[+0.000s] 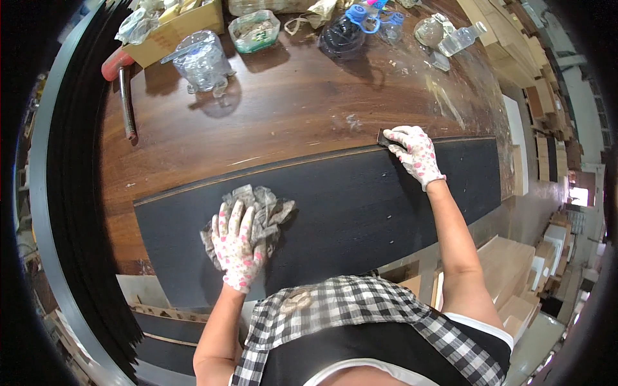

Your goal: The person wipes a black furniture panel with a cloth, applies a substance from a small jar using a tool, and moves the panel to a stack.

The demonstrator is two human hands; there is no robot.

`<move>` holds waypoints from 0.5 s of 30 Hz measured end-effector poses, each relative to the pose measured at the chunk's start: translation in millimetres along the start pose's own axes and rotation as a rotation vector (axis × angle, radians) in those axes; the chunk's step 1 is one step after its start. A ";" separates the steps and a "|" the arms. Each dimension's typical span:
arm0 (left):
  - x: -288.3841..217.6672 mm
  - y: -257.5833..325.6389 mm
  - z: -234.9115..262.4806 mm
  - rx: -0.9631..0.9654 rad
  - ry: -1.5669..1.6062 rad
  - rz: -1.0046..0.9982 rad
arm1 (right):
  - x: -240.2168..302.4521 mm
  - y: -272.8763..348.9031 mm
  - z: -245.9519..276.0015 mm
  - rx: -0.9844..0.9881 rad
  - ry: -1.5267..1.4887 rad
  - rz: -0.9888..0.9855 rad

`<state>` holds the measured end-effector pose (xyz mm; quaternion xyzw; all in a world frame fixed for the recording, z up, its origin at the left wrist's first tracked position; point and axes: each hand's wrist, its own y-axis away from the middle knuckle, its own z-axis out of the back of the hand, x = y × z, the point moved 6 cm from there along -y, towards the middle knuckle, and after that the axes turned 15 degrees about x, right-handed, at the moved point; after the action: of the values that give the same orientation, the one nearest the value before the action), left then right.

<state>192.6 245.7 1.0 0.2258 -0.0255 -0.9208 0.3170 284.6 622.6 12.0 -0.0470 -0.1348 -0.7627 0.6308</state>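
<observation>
A long black board (335,212) lies across the wooden table, with a thin brown strip along its far edge. My left hand (238,252), in a white glove with pink spots, presses down on a crumpled grey rag (273,212) on the left part of the board, its fingers curved over the cloth. At the board's far edge, right of centre, my right hand (415,154) wears a matching glove. Its fingertips pinch a small dark block (384,138) against that edge; most of the block is hidden by the fingers.
A red-headed hammer (125,96) lies far left beside a tall stack of black panels (80,174). Along the back stand a cardboard box (177,32), a plastic-wrapped container (205,61), a green-edged tub (255,31), a dark bag (344,37) and a clear bottle (462,40).
</observation>
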 end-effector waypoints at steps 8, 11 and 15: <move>-113.1 -73.0 -39.1 0.046 -0.034 -0.151 | -7.3 -2.5 1.7 0.013 -0.066 0.253; -109.1 -70.5 -36.1 0.008 -0.026 -0.141 | -117.7 44.4 22.5 0.006 0.001 0.086; -116.7 -74.5 -38.0 0.014 -0.054 -0.116 | -127.7 54.4 41.1 -0.077 -0.048 0.130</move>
<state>247.7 378.3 -0.6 0.2039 -0.0272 -0.9432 0.2607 359.1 745.7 28.4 -0.0982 -0.1169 -0.7234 0.6733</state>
